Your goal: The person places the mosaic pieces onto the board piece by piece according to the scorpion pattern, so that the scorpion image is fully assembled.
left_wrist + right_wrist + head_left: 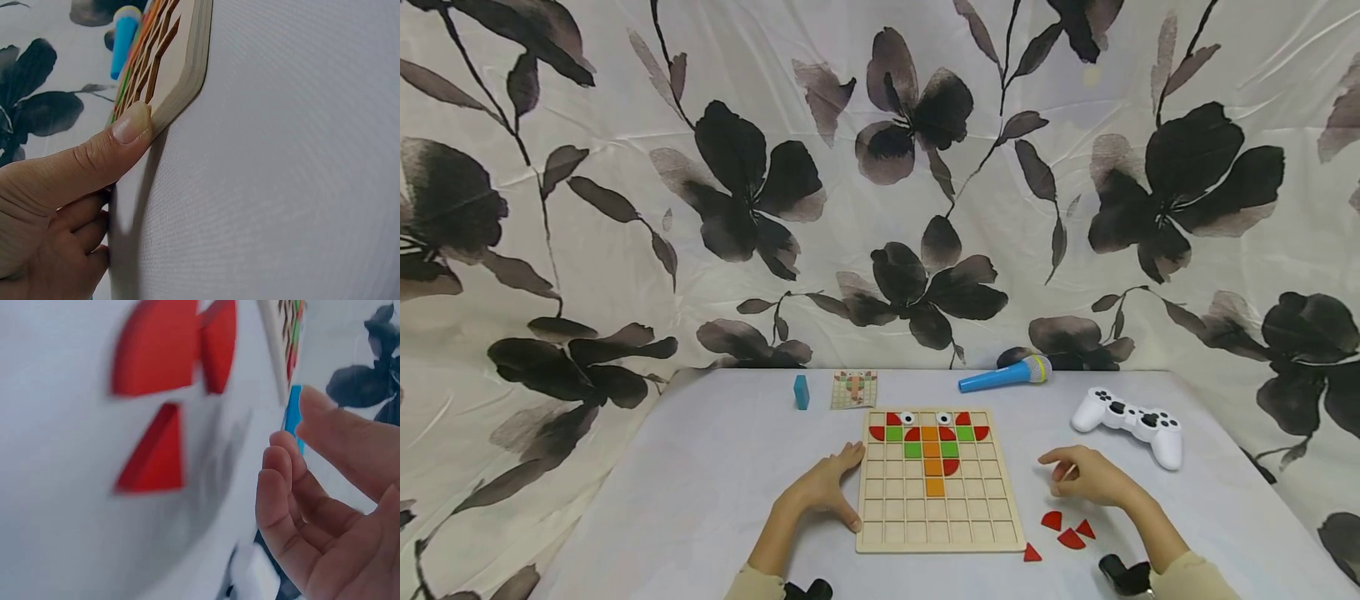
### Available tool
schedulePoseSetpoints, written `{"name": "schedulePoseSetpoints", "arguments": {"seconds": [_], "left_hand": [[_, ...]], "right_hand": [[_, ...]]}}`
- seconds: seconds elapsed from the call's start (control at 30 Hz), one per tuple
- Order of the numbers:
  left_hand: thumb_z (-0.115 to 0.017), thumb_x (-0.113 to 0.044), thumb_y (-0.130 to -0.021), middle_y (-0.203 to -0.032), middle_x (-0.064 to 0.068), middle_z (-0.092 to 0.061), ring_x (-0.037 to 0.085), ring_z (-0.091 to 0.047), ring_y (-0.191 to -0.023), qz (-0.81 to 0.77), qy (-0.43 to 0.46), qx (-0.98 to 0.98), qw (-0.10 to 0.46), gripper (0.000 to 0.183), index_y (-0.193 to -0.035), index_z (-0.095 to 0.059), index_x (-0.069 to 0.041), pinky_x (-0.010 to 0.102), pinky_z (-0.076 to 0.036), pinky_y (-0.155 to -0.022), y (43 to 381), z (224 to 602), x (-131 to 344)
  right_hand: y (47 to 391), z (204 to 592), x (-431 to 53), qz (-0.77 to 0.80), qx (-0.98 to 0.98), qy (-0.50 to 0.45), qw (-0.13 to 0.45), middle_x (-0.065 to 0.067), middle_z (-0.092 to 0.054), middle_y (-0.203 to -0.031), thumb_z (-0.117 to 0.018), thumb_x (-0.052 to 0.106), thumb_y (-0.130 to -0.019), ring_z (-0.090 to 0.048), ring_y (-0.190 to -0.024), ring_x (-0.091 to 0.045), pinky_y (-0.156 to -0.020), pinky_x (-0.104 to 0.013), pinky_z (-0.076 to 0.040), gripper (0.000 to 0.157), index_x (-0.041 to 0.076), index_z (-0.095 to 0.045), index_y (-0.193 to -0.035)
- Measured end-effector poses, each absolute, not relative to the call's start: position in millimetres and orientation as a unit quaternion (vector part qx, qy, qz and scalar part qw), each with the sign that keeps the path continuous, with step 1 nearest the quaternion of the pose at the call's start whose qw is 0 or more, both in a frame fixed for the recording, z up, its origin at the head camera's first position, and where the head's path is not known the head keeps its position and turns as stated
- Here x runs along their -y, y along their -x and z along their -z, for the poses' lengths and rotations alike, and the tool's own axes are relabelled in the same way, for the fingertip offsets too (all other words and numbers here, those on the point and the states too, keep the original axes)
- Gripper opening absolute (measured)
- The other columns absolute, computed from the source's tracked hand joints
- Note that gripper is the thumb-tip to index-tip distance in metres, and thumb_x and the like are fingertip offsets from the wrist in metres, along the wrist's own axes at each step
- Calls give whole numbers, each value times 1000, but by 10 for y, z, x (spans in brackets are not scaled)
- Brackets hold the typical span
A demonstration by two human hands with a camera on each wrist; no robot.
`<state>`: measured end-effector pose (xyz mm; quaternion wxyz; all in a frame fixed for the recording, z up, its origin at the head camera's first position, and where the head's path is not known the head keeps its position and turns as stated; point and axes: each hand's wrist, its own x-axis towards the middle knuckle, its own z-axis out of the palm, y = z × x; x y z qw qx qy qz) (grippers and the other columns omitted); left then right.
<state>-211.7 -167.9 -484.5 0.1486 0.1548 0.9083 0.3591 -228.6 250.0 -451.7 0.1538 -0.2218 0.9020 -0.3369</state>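
A square wooden grid board (895,510) lies on the table, its upper cells filled with red, green and orange pieces and two round eye pieces. My left hand (823,486) is spread along the board's left side. In the left wrist view the thumb (131,125) rests against the board's corner edge (181,84). To the right of the board, my right hand (1086,475) hovers with loosely bent fingers and nothing between them. Just in front of it lie several loose red pieces, among them a quarter-round piece (1071,539) and a triangle (156,456). Another red triangle (1033,553) lies by the board's near right corner.
Behind the board lie a small patterned card (853,389) and a blue block (801,392). A blue toy microphone (1000,377) is at the back right, and a white game controller (1127,421) lies beyond my right hand. A floral cloth (925,208) hangs behind the table.
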Motion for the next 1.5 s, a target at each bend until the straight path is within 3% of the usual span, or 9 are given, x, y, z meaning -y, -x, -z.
{"name": "schedulePoseSetpoints", "arguments": {"seconds": [0.3, 0.53, 0.83, 1.23, 1.5], "left_hand": [[-92, -18, -49, -150, 22, -27, 41, -20, -139, -354, -151, -911, 149, 112, -142, -35, 4, 58, -16, -112, 2105, 4844, 1662], [-92, -18, -49, -150, 22, -27, 40, -20, -140, -354, -150, -911, 149, 113, -143, -34, 4, 57, -16, -112, 2106, 4838, 1670], [-92, -19, -50, -150, 22, -27, 40, -20, -139, -351, -159, -911, 147, 112, -143, -33, 5, 59, -16, -112, 2111, 4843, 1678], [-92, -19, -49, -151, 22, -27, 40, -20, -140, -353, -159, -910, 146, 113, -143, -33, 5, 58, -15, -112, 2112, 4871, 1677], [-92, -21, -49, -151, 21, -27, 38, -20, -140, -353, -158, -911, 142, 114, -143, -33, 4, 57, -16, -112, 2117, 4880, 1682]], "right_hand": [[2073, 4612, -2647, 338, -900, 202, 186, -2, -55, -79, -79, 14, -72, -50, -71, -16, -59, -24, -44, 35, -1, -66, -100], [2040, 4707, -2512, 326, -901, 217, 188, -1, -53, -80, -74, 18, -79, -47, -69, -12, -58, -22, -42, 25, 4, -65, -98], [2033, 4687, -2293, 341, -903, 189, 179, 0, -55, -69, -77, 5, -73, -53, -62, -14, -53, -23, -44, 19, 4, -60, -80], [2034, 4613, -2294, 326, -902, 195, 205, -3, -51, -72, -77, -9, -63, -48, -63, -17, -53, -23, -43, 30, 4, -58, -83], [2049, 4618, -2361, 318, -903, 200, 208, -2, -51, -70, -78, -4, -65, -48, -63, -16, -52, -23, -41, 26, 5, -59, -80]]}}
